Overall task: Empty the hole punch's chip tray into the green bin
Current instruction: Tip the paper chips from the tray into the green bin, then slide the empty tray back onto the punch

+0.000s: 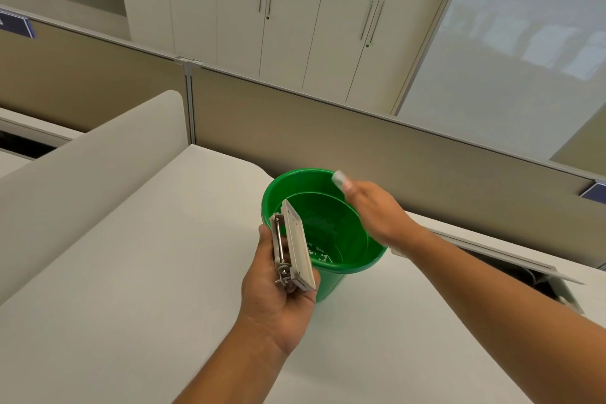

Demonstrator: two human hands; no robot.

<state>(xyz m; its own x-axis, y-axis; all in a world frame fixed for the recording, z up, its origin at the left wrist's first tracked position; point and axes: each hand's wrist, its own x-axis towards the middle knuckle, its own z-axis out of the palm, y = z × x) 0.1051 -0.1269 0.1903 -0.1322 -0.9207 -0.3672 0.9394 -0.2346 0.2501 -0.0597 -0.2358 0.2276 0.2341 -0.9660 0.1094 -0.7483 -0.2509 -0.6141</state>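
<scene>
A green bin [282,187] stands on the white desk, with small white paper chips [316,251] scattered on its bottom. My left hand [275,298] grips a grey metal hole punch [293,248], turned on its side at the bin's near-left rim with its flat underside facing the bin. My right hand [373,207] hovers over the bin's far-right rim, blurred, pinching a small pale piece [338,178] between its fingertips; it looks like the chip tray cover, though the blur hides detail.
The white desk [147,272] stretches left and toward me. A beige partition [393,157] runs behind the bin. A white curved divider [98,157] rises at left. An open cable flap [541,275] lies at the desk's right edge.
</scene>
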